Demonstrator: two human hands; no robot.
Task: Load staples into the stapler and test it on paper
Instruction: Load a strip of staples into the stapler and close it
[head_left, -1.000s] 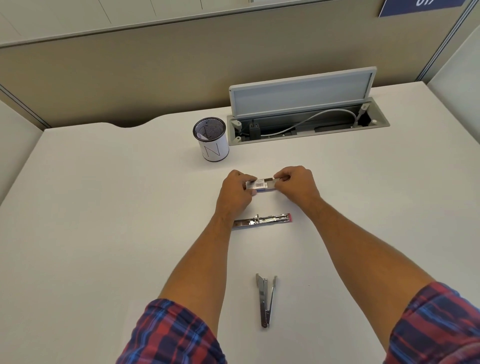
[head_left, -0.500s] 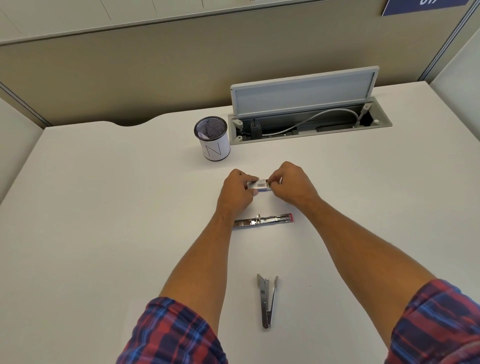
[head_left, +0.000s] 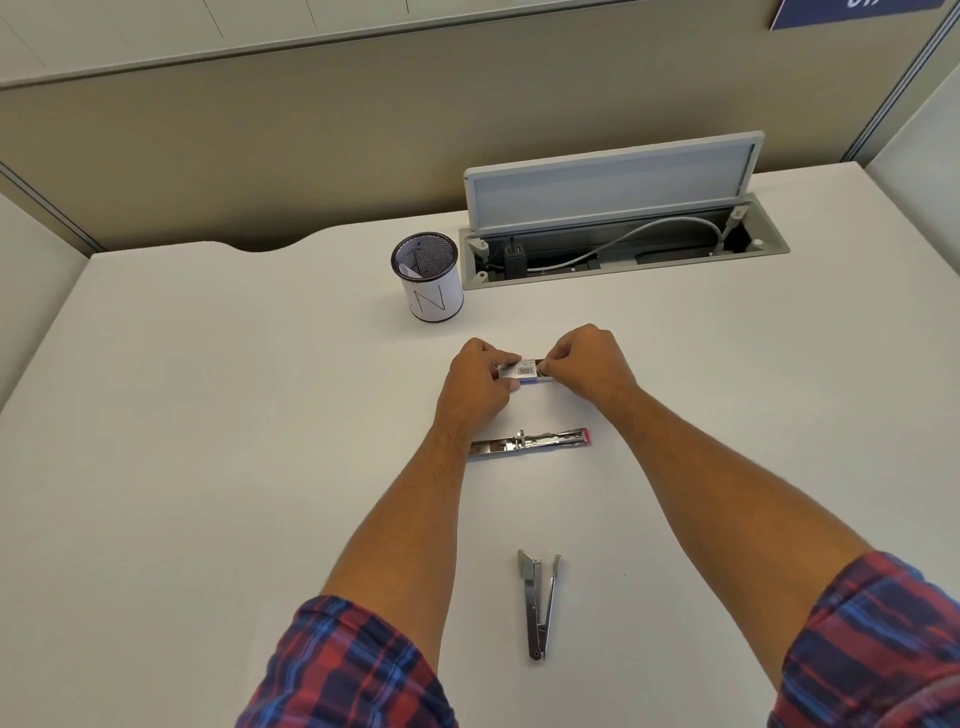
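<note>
A small staple box (head_left: 519, 371) with a barcode label is held just above the white desk (head_left: 208, 467), between both hands. My left hand (head_left: 475, 382) grips its left end. My right hand (head_left: 589, 364) pinches its right end, where a thin blue-edged tray sticks out. The stapler (head_left: 530, 443) lies opened out flat, chrome with a pink tip, just in front of my hands. Nearer to me lies a metal staple remover (head_left: 539, 605), its jaws apart.
A mesh pen cup (head_left: 428, 280) wrapped in white paper stands behind my hands to the left. An open cable box (head_left: 623, 249) with a raised lid, plug and grey cable is set into the desk at the back. Partition walls surround the desk.
My right hand has slid left along the staple box, closing towards my left hand, so less of the box shows between them. The stapler and staple remover have not moved.
</note>
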